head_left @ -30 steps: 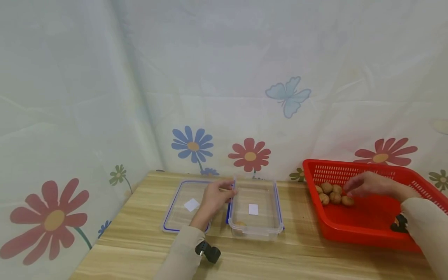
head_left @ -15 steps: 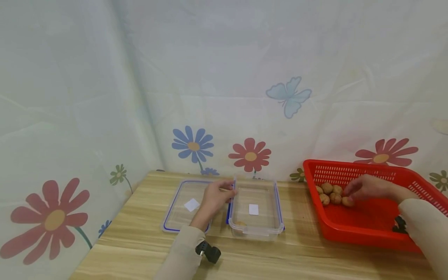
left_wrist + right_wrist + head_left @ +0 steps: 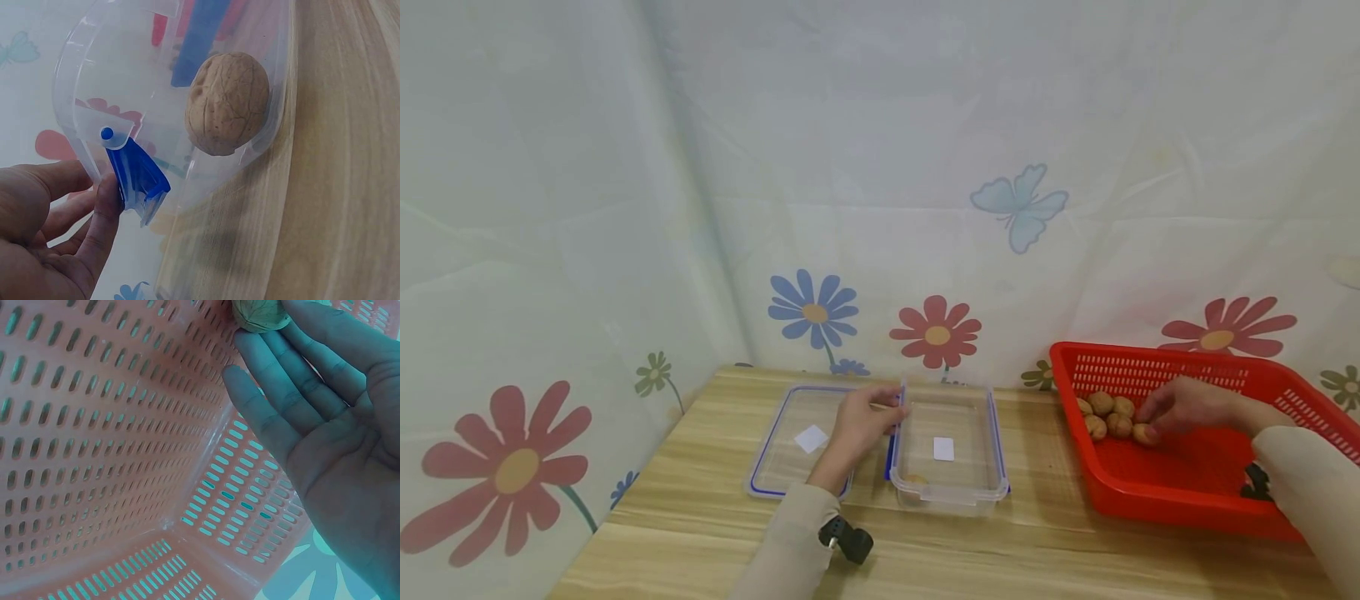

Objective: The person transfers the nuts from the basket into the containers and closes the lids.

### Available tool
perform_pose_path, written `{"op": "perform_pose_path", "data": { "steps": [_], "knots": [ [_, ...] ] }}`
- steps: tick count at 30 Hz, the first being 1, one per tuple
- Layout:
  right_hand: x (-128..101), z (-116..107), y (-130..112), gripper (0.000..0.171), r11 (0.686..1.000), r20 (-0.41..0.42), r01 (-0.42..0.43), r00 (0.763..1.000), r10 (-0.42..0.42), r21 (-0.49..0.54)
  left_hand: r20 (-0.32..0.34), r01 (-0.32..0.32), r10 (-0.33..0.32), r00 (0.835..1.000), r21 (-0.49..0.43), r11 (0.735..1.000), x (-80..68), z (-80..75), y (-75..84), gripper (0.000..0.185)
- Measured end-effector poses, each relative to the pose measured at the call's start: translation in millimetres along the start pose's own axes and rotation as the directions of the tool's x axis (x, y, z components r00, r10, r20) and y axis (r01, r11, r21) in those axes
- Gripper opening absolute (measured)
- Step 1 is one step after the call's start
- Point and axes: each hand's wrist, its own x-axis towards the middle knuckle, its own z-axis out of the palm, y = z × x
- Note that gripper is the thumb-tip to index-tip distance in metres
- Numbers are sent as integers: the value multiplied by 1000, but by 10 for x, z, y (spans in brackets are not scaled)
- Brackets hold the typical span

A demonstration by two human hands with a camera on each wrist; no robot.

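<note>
A clear plastic container (image 3: 992, 483) with blue latches stands mid-table, one walnut (image 3: 916, 479) lying in its near left corner. My left hand (image 3: 887, 413) grips the container's left rim. In the left wrist view my thumb (image 3: 106, 200) lies against the blue latch (image 3: 140, 175), with the walnut (image 3: 228, 103) just behind the wall. A red basket (image 3: 1187, 492) on the right holds several walnuts (image 3: 1108, 412). My right hand (image 3: 1148, 419) reaches into it; its straight fingers (image 3: 275, 381) touch a walnut (image 3: 259, 315) at their tips.
The container's lid (image 3: 782, 467) lies flat to the left of my left hand. A flowered curtain (image 3: 880, 208) closes off the back and left sides. Bare wooden table (image 3: 1037, 542) runs along the front edge.
My right hand has dropped a little onto the walnuts in the red basket. The left hand and the container have stayed put.
</note>
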Motion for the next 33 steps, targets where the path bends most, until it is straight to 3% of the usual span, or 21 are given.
{"op": "perform_pose_path", "data": {
  "steps": [10,18,33],
  "knots": [
    [17,-38,86,39,999,7,52,999,-52,-8,6,3,-3,1000,-13,1000,0,2,9,37],
    [-66,-66,-43,37,999,-57,40,998,-41,-16,8,3,-3,1000,-14,1000,-6,4,12,36],
    [-77,-163,-429,45,995,-90,97,991,-98,-21,2,0,0,1000,-26,1000,-15,-3,12,36]
  ]
}}
